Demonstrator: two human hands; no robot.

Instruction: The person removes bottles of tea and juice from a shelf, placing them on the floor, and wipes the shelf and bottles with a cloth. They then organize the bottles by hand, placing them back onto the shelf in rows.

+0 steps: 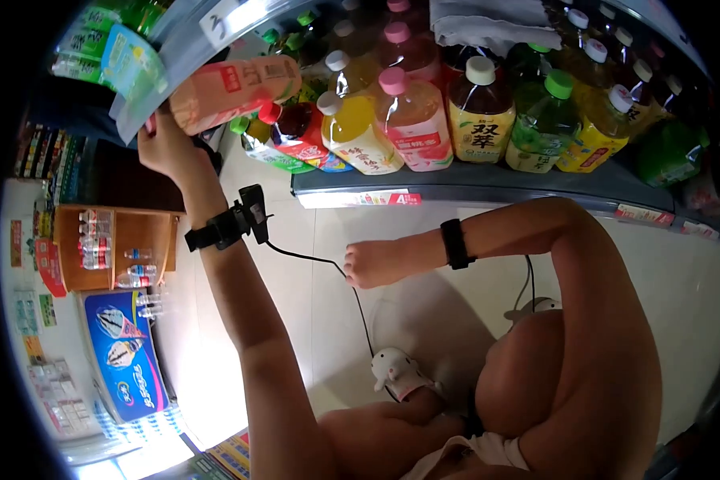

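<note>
My left hand [166,146] is raised at the upper left, closed at the near end of a pink-peach bottle [236,92]. The bottle is tilted nearly sideways in front of the shelf's drinks, and some of the fingers are hidden. Beside this hand is a translucent shelf edge strip [136,100]. Lower down, my right hand [368,264] is loosely curled over the floor, with nothing visible in it. Just beyond the bottle stand a red-capped bottle [300,132], a yellow drink [360,136] and a pink-capped bottle [414,124].
More bottles, including a dark one [480,112] and a green-capped one [544,124], line the shelf [456,182]. A grey cloth [496,24] lies behind them. A black cable [356,296] hangs between my arms. A wooden rack [120,216] and a blue ice-cream panel [124,352] are at left.
</note>
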